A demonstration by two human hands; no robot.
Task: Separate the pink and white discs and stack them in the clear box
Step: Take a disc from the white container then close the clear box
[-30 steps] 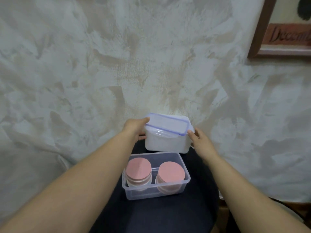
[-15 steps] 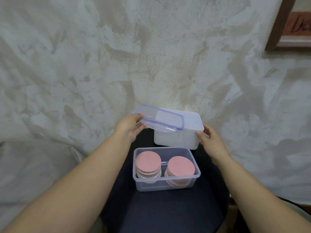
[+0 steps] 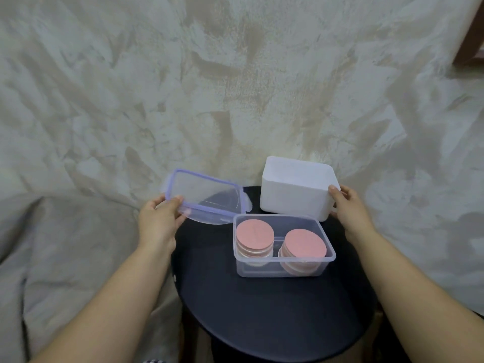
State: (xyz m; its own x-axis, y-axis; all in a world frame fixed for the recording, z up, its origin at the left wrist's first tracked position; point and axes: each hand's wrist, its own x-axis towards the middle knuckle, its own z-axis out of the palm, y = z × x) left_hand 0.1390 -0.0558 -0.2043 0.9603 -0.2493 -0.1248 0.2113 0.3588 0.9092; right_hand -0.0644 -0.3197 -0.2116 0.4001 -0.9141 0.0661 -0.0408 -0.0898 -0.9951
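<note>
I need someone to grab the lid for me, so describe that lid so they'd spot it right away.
Find the round dark stool. Just past its far left edge, the left hand holds up the lid. It is the only flat clear sheet with a purple rim; the clear box and white tub beside it are deep.

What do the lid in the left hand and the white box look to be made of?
Lid: seemingly clear glossy plastic with a purple rim; the wall and table show through it. White box: probably opaque matte plastic, with smooth moulded walls and rounded corners; its contents are hidden.
</note>
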